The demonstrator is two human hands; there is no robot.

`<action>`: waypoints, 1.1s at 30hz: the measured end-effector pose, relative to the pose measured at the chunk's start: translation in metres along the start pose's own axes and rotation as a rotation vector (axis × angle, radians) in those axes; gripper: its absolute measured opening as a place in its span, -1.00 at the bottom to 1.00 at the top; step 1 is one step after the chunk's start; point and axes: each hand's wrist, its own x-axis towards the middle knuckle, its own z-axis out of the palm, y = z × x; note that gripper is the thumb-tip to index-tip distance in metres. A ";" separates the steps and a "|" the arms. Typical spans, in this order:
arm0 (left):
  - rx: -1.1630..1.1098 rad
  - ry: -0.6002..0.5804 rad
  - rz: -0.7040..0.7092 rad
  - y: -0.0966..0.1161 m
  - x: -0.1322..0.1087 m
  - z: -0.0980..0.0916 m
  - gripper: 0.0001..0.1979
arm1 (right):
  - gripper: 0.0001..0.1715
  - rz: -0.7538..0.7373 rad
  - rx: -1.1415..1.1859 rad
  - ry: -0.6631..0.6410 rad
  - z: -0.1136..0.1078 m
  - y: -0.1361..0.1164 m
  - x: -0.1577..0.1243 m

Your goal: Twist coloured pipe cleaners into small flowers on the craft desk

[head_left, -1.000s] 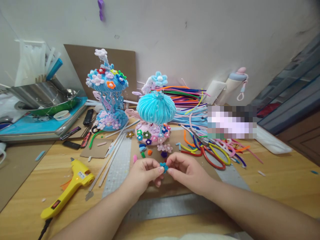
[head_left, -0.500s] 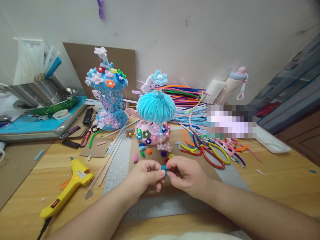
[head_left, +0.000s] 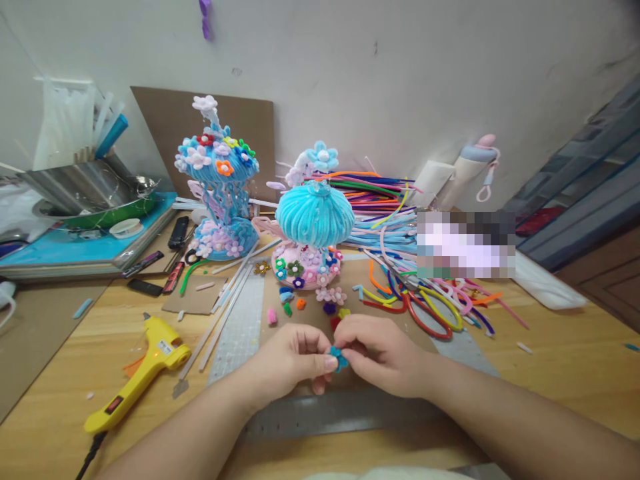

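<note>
A small blue pipe-cleaner flower is pinched between my two hands over the brown cardboard. My left hand grips its left side with thumb and fingertips. From the right, my right hand pinches the edge of its petals. Just beyond my fingers lie small coiled pieces in pink, green, orange, purple, red and yellow. Behind them stands a turquoise jellyfish-like ornament, its pink base dotted with small flowers. A second, blue ornament covered in colourful flowers stands farther left.
A yellow glue gun lies at the left, its cord running to the front edge. Red-handled scissors rest among pipe-cleaner scraps at the right. Pipe-cleaner bundles lie behind. A steel pot stands at the back left.
The blue flower and both hands have shifted slightly down and to the right in view. The flower now shows more of its face, and both hands still hold it.
</note>
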 end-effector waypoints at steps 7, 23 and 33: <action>-0.097 0.091 0.047 -0.001 0.004 0.003 -0.66 | -0.90 -0.045 -0.143 0.141 0.006 0.002 0.000; -0.007 0.114 -0.009 -0.005 0.003 0.001 -0.64 | -0.85 -0.039 -0.131 -0.001 0.011 -0.002 -0.001; -0.120 0.134 0.005 -0.003 0.004 0.005 -0.67 | -0.89 -0.035 -0.132 0.026 0.008 0.001 0.000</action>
